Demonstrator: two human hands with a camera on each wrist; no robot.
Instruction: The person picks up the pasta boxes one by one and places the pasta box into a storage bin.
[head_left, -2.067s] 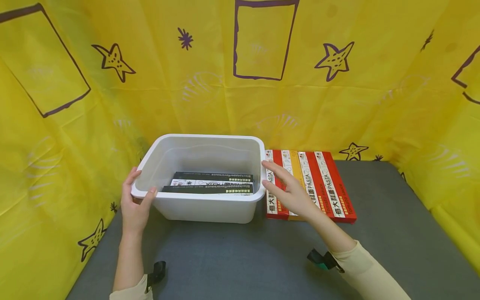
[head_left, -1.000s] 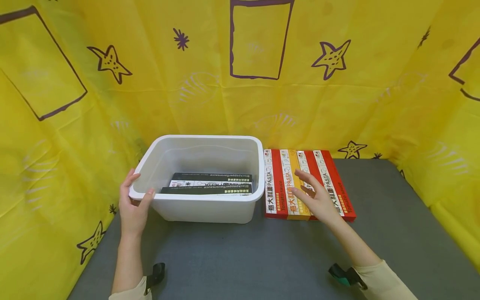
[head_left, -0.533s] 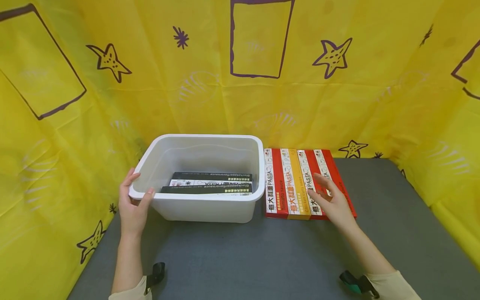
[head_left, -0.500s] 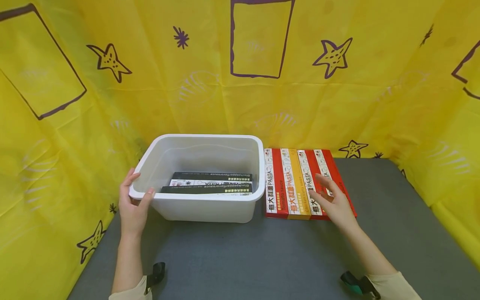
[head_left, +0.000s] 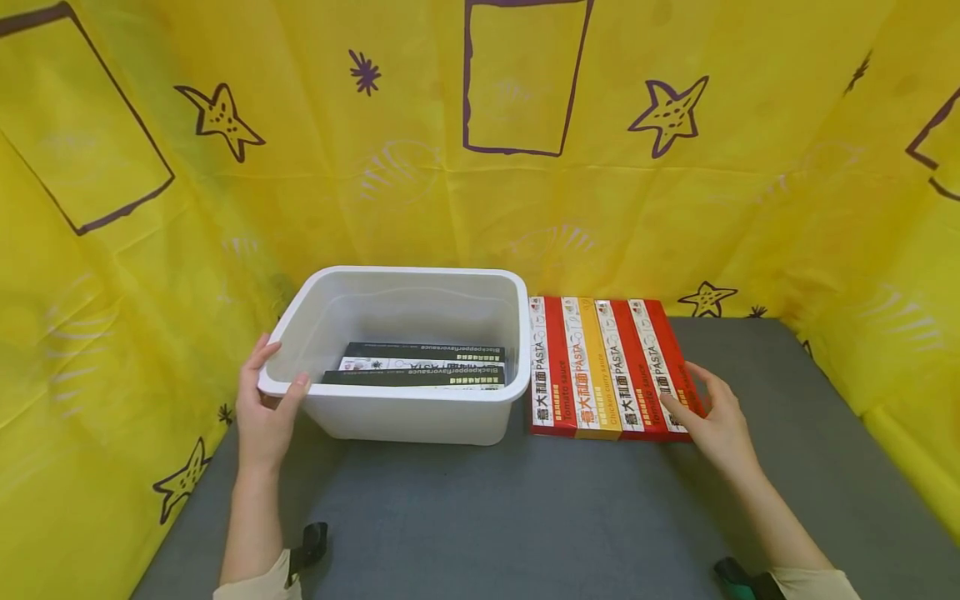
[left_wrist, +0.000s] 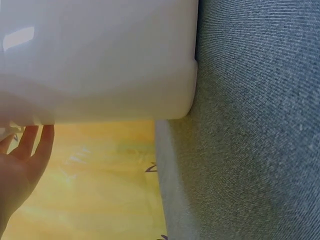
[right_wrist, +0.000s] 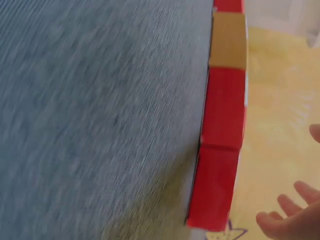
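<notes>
My left hand grips the left front rim of a white plastic tub, thumb over the rim and fingers outside; the left wrist view shows the tub's wall with my left hand beside it. Black pasta boxes lie flat in the tub. Right of it, several red and yellow pasta boxes lie side by side. My right hand touches the near right corner of the rightmost red box with spread fingers. In the right wrist view the red box end stands beside my loose fingers.
Everything stands on a grey table. Yellow sheeting with purple stars walls in the back and both sides, close behind the tub and boxes. Bare grey surface lies in front of the tub and to the right of the boxes.
My right hand has moved from the tub's right side across the tops of the boxes to the rightmost box's near right corner. The left hand and tub have stayed put.
</notes>
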